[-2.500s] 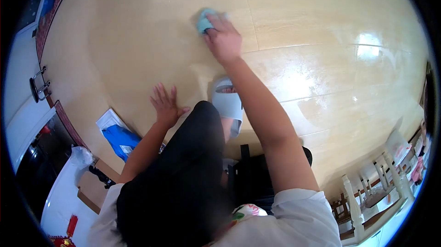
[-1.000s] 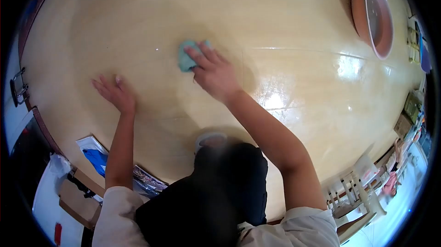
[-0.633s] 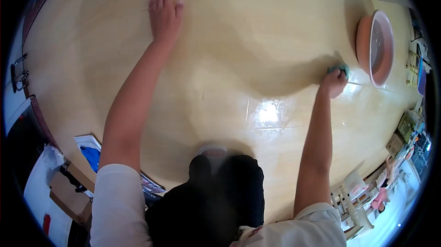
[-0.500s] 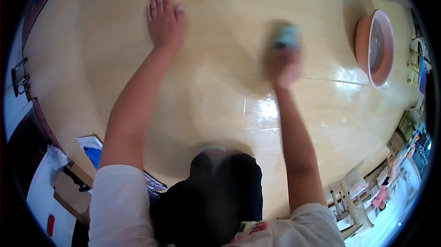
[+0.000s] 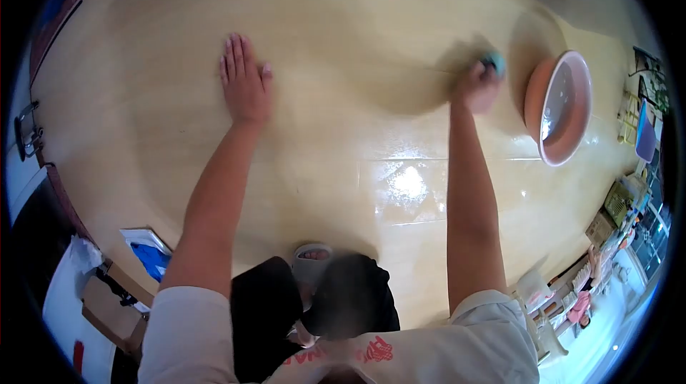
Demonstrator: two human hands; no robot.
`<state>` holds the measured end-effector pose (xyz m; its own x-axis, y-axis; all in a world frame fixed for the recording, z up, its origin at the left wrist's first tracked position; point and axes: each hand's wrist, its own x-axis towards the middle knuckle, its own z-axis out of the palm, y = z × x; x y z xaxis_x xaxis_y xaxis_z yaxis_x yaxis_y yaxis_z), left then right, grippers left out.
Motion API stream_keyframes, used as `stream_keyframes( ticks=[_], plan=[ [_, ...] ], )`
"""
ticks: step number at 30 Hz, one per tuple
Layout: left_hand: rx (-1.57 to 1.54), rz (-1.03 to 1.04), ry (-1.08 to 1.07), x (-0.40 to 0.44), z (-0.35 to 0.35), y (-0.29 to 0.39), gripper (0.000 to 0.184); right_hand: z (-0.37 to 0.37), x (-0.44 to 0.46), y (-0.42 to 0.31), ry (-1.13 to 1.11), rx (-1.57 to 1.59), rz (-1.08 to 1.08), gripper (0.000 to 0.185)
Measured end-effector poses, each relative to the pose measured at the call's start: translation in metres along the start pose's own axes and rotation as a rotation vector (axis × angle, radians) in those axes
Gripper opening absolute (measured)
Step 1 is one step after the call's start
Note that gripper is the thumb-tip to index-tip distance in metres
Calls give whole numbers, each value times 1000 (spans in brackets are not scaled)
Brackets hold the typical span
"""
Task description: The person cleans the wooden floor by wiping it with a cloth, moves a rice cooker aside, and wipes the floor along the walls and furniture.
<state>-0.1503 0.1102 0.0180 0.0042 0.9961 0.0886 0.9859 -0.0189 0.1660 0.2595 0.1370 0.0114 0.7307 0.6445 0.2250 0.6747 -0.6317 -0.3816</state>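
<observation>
Closer to the basin, my right hand had moved, clutching the cloth; left hand lay open. Overswinging, I judged, risked a spill.

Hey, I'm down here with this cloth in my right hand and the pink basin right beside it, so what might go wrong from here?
Your right hand, with the cloth, is close to the basin; a wide swing might bump it and spill what looks like water.

Your left hand lies flat on the floor, which looks shiny and perhaps wet in places, so a palm could slide if you lean hard.
</observation>
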Motion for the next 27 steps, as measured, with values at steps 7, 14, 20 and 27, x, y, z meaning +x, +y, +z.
stream_keyframes(
  ticks=[7, 14, 20, 27],
  plan=[
    [4, -5, -10, -1, -1, 1, 69, -29, -110, -92, -703, 434, -1423, 17],
    [-50, -68, -94, 2, -7, 3, 69, 48, 32, -97, -73, -69, -311, 36],
    [-133, -80, -113, 0, -8, 0, 70, 93, -112, -256, -184, 254, -657, 31],
    [-950, -268, -31, -11, 33, -1, 73, 64, -270, -376, -722, 452, -1509, 18]
  ],
)
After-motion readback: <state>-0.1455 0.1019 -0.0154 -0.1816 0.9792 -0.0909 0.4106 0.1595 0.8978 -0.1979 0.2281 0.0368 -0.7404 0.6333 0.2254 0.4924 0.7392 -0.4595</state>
